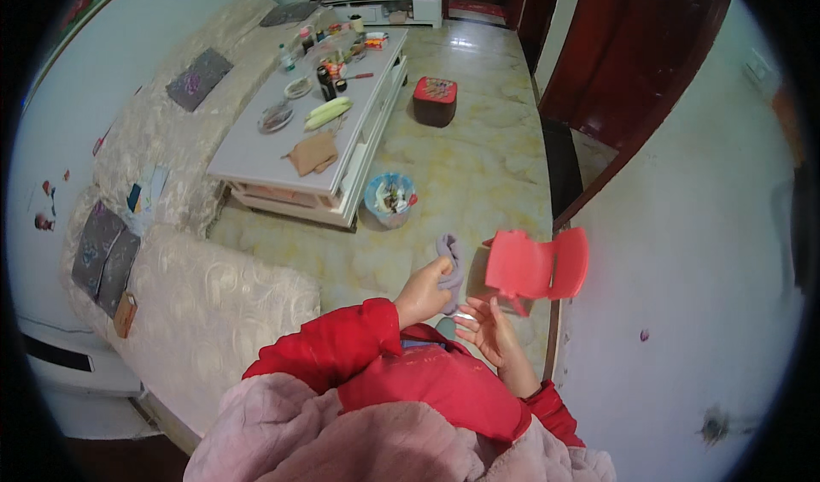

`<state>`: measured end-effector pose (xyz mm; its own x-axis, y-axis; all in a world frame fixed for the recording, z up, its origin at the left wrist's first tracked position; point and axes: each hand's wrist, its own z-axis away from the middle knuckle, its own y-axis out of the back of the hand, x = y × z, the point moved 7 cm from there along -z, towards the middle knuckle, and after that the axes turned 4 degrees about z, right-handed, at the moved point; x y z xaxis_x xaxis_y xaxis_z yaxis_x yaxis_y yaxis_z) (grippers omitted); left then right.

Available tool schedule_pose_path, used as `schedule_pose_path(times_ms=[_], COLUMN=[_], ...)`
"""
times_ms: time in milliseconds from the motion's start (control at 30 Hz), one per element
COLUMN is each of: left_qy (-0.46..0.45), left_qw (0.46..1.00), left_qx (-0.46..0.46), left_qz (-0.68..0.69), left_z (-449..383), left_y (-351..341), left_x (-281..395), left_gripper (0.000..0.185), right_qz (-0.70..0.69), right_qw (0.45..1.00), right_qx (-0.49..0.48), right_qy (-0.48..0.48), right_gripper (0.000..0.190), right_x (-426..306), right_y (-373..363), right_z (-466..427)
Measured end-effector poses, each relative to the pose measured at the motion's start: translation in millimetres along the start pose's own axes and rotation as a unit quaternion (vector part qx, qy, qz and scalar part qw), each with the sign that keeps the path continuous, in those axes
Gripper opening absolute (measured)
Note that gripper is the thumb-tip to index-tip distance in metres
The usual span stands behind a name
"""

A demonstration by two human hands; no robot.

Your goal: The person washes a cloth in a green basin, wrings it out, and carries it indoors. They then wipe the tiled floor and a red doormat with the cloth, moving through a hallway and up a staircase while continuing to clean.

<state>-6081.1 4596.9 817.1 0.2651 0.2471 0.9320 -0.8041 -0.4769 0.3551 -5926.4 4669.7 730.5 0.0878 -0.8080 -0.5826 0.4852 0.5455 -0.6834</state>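
A bunched greyish-purple cloth (pixel 451 277) hangs from my left hand (pixel 425 293), whose fingers are closed around it. To its right, my right hand (pixel 490 334) is held palm up with the fingers apart and nothing in it. Just beyond that hand stands a small red plastic chair (pixel 522 264), close to the wall. Both hands are in front of my body, over the tiled floor. Part of the cloth is hidden behind my left fingers.
A long white coffee table (pixel 250 155) carries corn cobs (pixel 328 113), a brown cloth (pixel 312 153), plates and bottles. A blue trash bin (pixel 389 200) stands by its near corner. Farther off is a red-topped stool (pixel 435 100). A covered sofa (pixel 224 277) runs along the left.
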Motion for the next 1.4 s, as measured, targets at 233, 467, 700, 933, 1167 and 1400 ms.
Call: schedule_pose_path(times_ms=[233, 467, 700, 933, 1167, 1400], left_qy=[-0.298, -0.227, -0.142, 0.065, -0.017, 0.195], left_qw=[0.92, 0.952, 0.974, 0.967, 0.978, 0.834], left_qx=[-0.105, -0.125, -0.177, -0.124, -0.06, -0.193], left_qz=[-0.23, -0.164, 0.022, 0.214, 0.199, 0.478], left_z=[-151, -326, -540, -744, -944, -1136], left_y=[-15, 24, 74, 101, 99, 91], left_x=[87, 46, 33, 20, -2, 31], left_gripper=[0.028, 0.026, 0.018, 0.018, 0.026, 0.077], right_qz=[-0.154, -0.219, -0.199, -0.156, -0.19, -0.15], right_qw=[0.984, 0.967, 0.966, 0.96, 0.947, 0.971], right_qx=[-0.044, -0.087, -0.064, -0.002, -0.057, -0.109], right_qy=[0.072, 0.096, 0.15, 0.232, 0.253, 0.151], right_gripper=[0.072, 0.073, 0.076, 0.079, 0.079, 0.077], right_x=[-172, -281, -425, -563, -701, -851], right_y=[-26, -5, 11, 33, 103, 105], right_z=[-158, -308, -442, -525, -648, -793])
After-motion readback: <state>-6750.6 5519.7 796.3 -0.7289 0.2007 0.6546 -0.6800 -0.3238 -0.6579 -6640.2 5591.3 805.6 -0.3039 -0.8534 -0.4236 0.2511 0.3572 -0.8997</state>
